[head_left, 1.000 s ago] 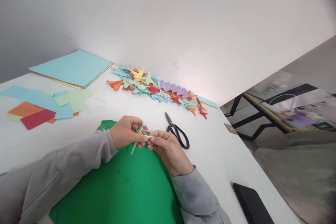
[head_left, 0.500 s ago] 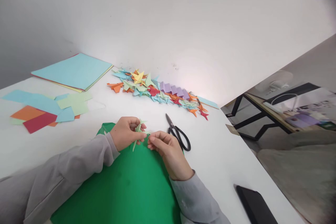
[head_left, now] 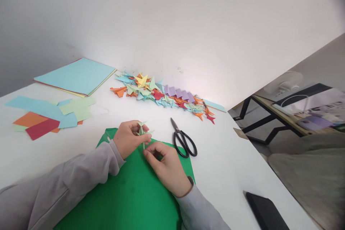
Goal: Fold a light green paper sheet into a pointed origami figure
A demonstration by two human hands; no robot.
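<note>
The left hand [head_left: 128, 138] covers part of the pale green folded paper [head_left: 141, 129]! Down low, the bottom edge chops off green sheet [head_left: 132, 190] and black slab [head_left: 266, 210]; far right, dark lettering [head_left: 326, 109], hopelessly blurred!

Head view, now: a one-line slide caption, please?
Left hand holding a small pale-green folded paper, right hand pinching its lower tip; scissors and a pile of colourful folded papers lie beyond.
</note>
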